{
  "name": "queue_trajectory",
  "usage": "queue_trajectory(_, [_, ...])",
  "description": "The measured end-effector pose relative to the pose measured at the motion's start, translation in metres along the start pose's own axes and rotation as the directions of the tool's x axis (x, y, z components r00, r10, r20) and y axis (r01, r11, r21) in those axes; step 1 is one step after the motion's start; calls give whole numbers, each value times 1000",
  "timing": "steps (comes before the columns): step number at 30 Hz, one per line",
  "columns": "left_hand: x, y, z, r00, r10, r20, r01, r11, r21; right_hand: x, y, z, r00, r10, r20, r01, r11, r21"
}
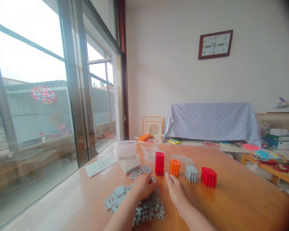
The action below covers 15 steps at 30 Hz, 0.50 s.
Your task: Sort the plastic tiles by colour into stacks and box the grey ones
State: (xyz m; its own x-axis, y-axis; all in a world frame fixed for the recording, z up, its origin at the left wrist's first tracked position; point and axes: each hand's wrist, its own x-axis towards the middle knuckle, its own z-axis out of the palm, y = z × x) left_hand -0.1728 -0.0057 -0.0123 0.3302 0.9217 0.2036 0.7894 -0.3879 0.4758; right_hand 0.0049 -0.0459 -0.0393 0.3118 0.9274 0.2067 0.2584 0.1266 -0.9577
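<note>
My left hand [145, 186] is closed, its fingers curled down over a spread of grey notched plastic pieces [146, 211]; what the fingertips hold, if anything, is hidden. To its right, my right hand [176, 190] is held on edge with fingers stretched out and nothing in them. Just beyond its fingertips stands an orange stack of such pieces [175, 167]. A tall red stack [159, 163] is to the left of the orange one. On the right are a light grey stack [191, 174] and a wider red stack [209, 177]. Lighter blue-grey pieces [118, 196] lie left of my left forearm.
White boxes [129, 164] and a printed sheet [100, 166] lie on the wooden table [240, 199] at the back left. Clear plastic packaging [150, 152] is behind the stacks. Glass windows [38, 112] run along the left. A cloth-covered object [212, 122] stands beyond the table.
</note>
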Motion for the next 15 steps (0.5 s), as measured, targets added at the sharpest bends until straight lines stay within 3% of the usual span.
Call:
queue_trajectory(3, [4,-8,0,1000,-19,-9,19,997,-80,3,-2,3,994,-95,61,98,994,-48])
queue_trajectory(7, [8,-27,-11,975,-145,-169,122,983,-140,8,-14,17,960,-202,193,241,948,-207])
queue_trajectory(12, [7,-53,-27,902,-290,-321,273,957,-96,24,-36,61,885,-267,382,434,771,-466])
queue_trajectory(15, [3,-59,-29,906,-291,-309,321,945,53,41,-42,92,861,-227,454,464,715,-522])
